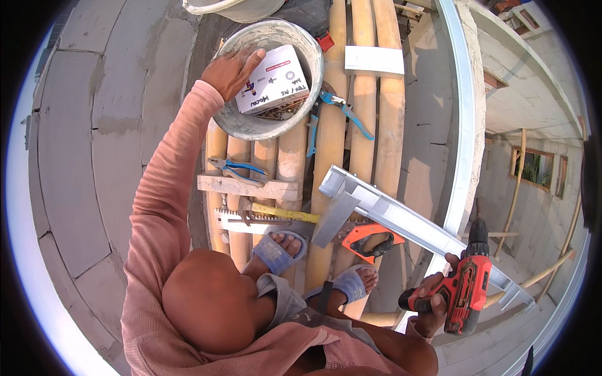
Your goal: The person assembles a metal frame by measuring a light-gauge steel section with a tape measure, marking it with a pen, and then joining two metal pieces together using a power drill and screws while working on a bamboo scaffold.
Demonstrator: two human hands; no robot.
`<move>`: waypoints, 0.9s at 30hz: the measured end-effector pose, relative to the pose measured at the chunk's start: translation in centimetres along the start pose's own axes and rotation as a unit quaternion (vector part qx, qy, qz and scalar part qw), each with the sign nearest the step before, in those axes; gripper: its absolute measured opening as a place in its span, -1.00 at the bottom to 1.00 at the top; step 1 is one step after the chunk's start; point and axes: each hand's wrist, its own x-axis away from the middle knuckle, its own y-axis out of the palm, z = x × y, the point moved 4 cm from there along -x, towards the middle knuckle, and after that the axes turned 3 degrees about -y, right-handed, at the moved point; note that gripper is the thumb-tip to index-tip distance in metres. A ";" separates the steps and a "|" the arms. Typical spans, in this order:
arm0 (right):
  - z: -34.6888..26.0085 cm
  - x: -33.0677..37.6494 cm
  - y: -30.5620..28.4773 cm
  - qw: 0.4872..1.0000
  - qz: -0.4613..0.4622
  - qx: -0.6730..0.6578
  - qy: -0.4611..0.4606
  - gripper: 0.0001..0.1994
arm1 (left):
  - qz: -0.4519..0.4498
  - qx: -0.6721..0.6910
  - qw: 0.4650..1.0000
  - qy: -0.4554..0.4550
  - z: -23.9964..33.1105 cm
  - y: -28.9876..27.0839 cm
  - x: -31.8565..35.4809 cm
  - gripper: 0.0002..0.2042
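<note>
My left hand [233,74] reaches over the left rim of a grey, cement-stained bucket [229,125]. Its fingers are stretched out along the edge of a white cardboard box [282,75] inside; some fingertips are hard to make out. Under the box lie loose screws [282,111]. In my right hand [433,307] is a red and black cordless drill [467,291], gripped by its handle with the bit pointing away from me. Beside the drill, a long light-metal channel [407,222] slopes across the planks, with a short metal piece [335,219] at its near-left end.
Bamboo poles [392,125] form the platform. On them lie blue-handled snips [348,113], pliers [238,168], a yellow-handled hammer [285,213], an orange-handled saw [370,233] and a white flat piece [374,61]. My sandalled feet [279,250] stand near the saw. A block wall [75,156] rises left.
</note>
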 end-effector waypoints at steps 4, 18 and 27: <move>-0.4 -0.2 0.6 0.998 -0.044 0.042 -0.012 -0.14 | -0.279 0.143 0.938 -0.150 2.1 -2.2 -0.4 -0.31; 0.2 0.8 0.3 0.990 -0.102 0.074 0.064 -0.26 | -0.265 0.187 0.935 -0.145 1.8 0.3 3.7 -0.75; 0.4 1.2 0.4 0.991 -0.091 0.065 0.067 -0.31 | -0.338 -0.084 0.937 0.024 5.7 5.6 0.7 -0.79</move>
